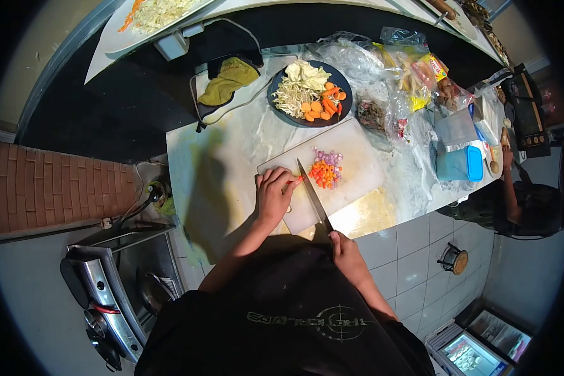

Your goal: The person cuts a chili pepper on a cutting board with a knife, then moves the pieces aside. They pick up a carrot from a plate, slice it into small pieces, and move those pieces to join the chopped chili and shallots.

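A white cutting board (pixel 357 156) lies on the marble-look counter. My right hand (pixel 344 250) is closed round the handle of a long knife (pixel 313 196), whose blade points away over the board. Left of the blade, my left hand (pixel 276 193) has its fingers bent together on a small red-orange vegetable piece (pixel 299 179), close to the knife. Just right of the blade sit diced orange pieces (pixel 323 175) and chopped purple onion (pixel 332 156). Beyond the board, a dark plate (pixel 346 88) holds sliced carrots, shredded vegetable and pale leaves.
Plastic bags (pixel 360 62) crowd the back right of the counter, near a blue-lidded container (pixel 457 164). A yellow-green cloth (pixel 229 81) lies at the back left. Another person (pixel 526 203) is at the far right. A stove (pixel 106 301) stands lower left.
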### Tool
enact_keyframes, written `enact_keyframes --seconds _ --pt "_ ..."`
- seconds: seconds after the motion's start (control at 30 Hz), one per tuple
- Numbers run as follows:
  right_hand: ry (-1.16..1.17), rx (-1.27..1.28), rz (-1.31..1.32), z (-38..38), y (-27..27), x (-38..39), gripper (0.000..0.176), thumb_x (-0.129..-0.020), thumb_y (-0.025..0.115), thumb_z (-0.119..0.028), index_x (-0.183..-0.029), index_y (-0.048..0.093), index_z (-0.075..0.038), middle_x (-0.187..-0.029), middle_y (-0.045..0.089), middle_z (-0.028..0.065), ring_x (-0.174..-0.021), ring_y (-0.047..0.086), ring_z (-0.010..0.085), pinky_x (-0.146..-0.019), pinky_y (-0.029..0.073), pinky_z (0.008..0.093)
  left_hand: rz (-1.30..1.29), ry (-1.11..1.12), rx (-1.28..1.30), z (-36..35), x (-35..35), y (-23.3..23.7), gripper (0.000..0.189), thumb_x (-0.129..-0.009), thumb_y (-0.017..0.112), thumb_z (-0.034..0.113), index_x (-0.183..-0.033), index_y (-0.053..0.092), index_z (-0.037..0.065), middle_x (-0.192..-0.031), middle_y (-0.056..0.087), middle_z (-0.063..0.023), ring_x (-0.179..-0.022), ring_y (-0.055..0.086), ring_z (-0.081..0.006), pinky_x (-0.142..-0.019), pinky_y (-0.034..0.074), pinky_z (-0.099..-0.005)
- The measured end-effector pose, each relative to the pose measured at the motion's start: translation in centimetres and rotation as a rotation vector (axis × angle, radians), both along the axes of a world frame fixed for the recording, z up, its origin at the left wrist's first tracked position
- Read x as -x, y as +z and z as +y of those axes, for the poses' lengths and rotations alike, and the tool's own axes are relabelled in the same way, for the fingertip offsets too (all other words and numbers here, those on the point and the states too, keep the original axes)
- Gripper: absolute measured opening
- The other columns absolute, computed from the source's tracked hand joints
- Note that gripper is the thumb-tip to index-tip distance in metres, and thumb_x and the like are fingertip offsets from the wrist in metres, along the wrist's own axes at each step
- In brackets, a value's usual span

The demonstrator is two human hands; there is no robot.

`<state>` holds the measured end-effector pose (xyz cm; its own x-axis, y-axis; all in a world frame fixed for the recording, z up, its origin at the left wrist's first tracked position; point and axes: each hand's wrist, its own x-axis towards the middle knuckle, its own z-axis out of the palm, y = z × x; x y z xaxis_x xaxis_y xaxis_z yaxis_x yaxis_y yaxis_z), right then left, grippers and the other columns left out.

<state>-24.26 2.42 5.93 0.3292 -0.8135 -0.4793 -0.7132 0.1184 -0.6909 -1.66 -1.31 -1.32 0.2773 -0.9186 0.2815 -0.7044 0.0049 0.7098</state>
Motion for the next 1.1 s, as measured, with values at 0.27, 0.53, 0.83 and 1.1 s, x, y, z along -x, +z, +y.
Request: enact_keyframes --seconds 0.27,0.53,0.83,1.1 --pt "0.031 -0.014 -0.068 -0.3 -0.7 0.7 0.045 -0.107 0.038 -0.033 -0.097 0.057 0.007 -0.078 0.057 0.0306 -0.073 0.051 0.0458 -0.074 0.045 0.0445 -0.003 -0.010 -0.011 -0.1 -0.3 0.0 0.009 -0.081 0.072 0.016 -0.079 0.065 0.012 -0.086 0.061 0.0016 -0.083 0.055 -0.0216 -0.077 0.034 -0.0350" --pt "0.077 0.029 -0.011 -0.7 -1.4 -0.1 0.043 -0.106 0.040 -0.031 -0.091 0.056 0.006 -0.080 0.060 0.0340 -0.082 0.058 0.0539 -0.072 0.047 0.0536 -0.009 -0.056 -0.003 -0.3 -0.6 0.3 0.007 -0.081 0.072 0.015 -0.079 0.066 0.012 -0.087 0.062 0.0020 -0.082 0.055 -0.0211 -0.078 0.034 -0.0347" --pt "0.125 0.283 0.433 0.8 -1.8 -0.5 0.035 -0.103 0.045 -0.033 -0.101 0.051 0.002 -0.065 0.062 0.0297 -0.061 0.064 0.0473 -0.052 0.051 0.0563 0.015 -0.043 0.018 0.5 0.0 1.0 0.006 -0.084 0.070 0.008 -0.088 0.069 0.005 -0.090 0.063 -0.0067 -0.088 0.060 -0.0271 -0.078 0.046 -0.0383" --pt "-0.021 0.083 -0.004 -0.1 -0.3 0.3 0.040 -0.106 0.041 -0.028 -0.094 0.059 0.006 -0.078 0.060 0.0322 -0.082 0.056 0.0536 -0.070 0.045 0.0551 0.137 -0.027 0.006 -0.1 0.4 0.7 0.008 -0.083 0.070 0.005 -0.090 0.067 0.001 -0.087 0.062 -0.0116 -0.080 0.061 -0.0311 -0.070 0.049 -0.0387"
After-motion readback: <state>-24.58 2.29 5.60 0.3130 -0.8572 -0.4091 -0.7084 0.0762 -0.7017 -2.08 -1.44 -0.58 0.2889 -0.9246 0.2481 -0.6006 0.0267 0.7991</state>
